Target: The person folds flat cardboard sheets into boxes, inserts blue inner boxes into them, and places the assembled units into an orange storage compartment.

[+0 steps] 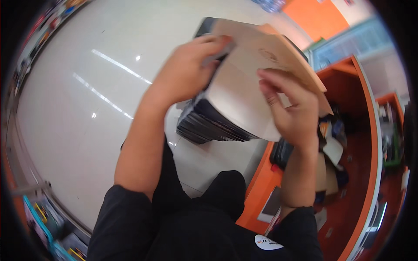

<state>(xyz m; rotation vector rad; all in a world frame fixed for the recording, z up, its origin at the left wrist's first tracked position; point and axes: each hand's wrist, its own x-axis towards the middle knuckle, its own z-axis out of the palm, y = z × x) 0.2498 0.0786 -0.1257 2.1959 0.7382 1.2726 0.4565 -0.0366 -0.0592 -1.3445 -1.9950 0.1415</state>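
Note:
A tall stack of thin, dark-edged items (211, 124), perhaps notebooks, stands in front of me. On top lies a pale tan surface (237, 100). A brown card sheet (257, 45) with a round printed mark rises from its far side, tilted up. At the stack's far left edge, my left hand (185, 71) has its fingers bent and closed at the tan sheet's edge; motion blurs the fingertips. My right hand (294, 106) is over the right part of the stack, fingers curved with thumb and forefinger apart. Nothing shows between them.
To my right is an orange counter (257, 204) with an open red-orange compartment (355, 174) full of mixed goods. A glass case (348, 41) stands at the far right. Pale glossy floor tiles (87, 100) lie to the left, with baskets of packets (48, 213) at lower left.

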